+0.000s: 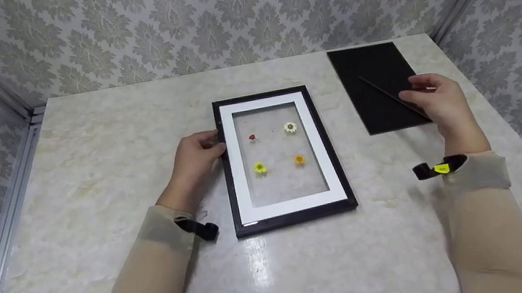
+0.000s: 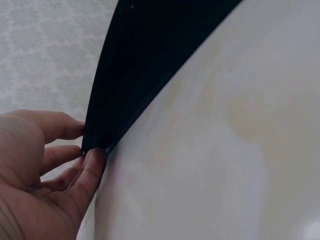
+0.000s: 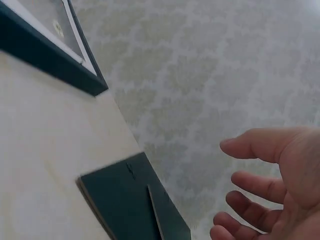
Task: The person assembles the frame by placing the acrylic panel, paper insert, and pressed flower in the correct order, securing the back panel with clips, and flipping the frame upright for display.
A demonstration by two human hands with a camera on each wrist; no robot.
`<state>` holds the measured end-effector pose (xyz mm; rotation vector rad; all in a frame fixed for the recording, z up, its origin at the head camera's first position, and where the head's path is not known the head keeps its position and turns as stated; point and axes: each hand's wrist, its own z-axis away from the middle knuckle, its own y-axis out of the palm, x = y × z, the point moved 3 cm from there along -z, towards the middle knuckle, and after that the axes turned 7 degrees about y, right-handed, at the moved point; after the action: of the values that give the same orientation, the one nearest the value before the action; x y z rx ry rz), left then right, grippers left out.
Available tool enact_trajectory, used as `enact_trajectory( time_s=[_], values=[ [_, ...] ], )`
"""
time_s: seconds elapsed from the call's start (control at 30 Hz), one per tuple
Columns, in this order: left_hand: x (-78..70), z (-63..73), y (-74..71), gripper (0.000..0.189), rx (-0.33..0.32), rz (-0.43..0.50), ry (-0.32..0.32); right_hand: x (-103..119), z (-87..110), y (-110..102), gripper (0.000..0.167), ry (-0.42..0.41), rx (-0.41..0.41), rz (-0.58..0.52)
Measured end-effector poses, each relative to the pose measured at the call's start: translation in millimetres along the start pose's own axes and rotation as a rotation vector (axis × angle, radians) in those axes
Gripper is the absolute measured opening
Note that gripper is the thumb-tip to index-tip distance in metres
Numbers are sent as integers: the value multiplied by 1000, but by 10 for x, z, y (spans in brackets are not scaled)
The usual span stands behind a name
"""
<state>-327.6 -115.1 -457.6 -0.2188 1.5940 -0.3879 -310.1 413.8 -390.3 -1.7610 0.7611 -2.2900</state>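
Note:
A black picture frame [image 1: 293,209] with a white mat and a clear middle is in the centre of the head view. Four small flowers show in its window, among them a white one [image 1: 290,127] and a yellow one [image 1: 259,167]. My left hand [image 1: 195,159] pinches the frame's left side; in the left wrist view its thumb [image 2: 92,172] and fingers lie on either side of the black edge. Over the right edge of a black backing board [image 1: 360,99] with a raised stand flap hovers my right hand [image 1: 445,101], fingers loosely bent, holding nothing.
The frame and board are on a pale marbled table [image 1: 119,129]. Patterned wallpaper [image 1: 240,19] covers the wall behind and the sides. A metal rail [image 1: 27,165] runs along the left. Both wrists wear black straps.

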Motion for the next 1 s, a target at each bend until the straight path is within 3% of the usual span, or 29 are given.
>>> enact_trajectory(
  time_s=[0.13, 0.3, 0.6, 0.77, 0.9, 1.0],
  values=[
    [-20, 26, -2, 51, 2, 10, -7, -182, -74, -159, 74, 106, -55, -13],
    [-56, 24, -2, 53, -3, 15, -30, -340, -141, -245, 86, 207, -38, -24],
    [-132, -30, 33, 53, 12, 11, -27, -569, -205, -334, 95, 299, -29, 40],
    [-132, -9, 35, 54, 18, 46, -38, -682, -283, -309, 100, 286, -48, 95],
    [-108, 33, 26, 54, 14, 53, -65, -719, -349, -279, 95, 221, -105, 222],
    [-101, 52, 14, 53, 13, 24, -69, -733, -366, -263, 90, 187, -138, 245]
  ],
)
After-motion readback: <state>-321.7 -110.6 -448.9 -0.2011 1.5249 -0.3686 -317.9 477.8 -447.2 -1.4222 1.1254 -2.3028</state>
